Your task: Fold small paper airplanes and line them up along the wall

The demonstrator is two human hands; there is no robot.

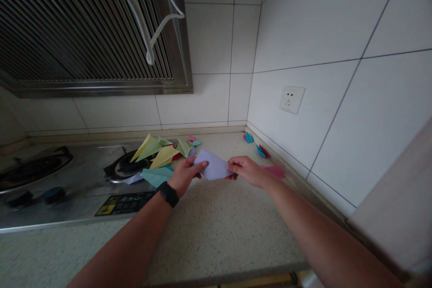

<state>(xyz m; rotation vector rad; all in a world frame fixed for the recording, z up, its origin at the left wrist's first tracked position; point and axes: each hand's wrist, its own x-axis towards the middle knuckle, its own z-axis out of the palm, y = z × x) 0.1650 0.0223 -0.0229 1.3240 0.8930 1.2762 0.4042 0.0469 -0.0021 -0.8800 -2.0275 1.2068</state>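
Observation:
Between my two hands, a little above the speckled countertop (222, 220), is a folded sheet of lavender paper (213, 166). My left hand (185, 174), with a dark watch on the wrist, pinches its left side, thumb on top. At the right corner, my right hand (246, 170) grips it between thumb and fingers. Left of my left hand lie folded paper planes: a yellow one (164, 156), a green one (151, 147) and a teal one (157, 175). A pink paper piece (275, 171) lies behind my right forearm.
A gas stove (84, 193) with two burners and knobs takes up the left. Above it hangs a range hood (94, 31) with a dangling white cable (135, 4). Small teal and red folded papers (262, 151) sit along the right wall, below a power socket (292, 99).

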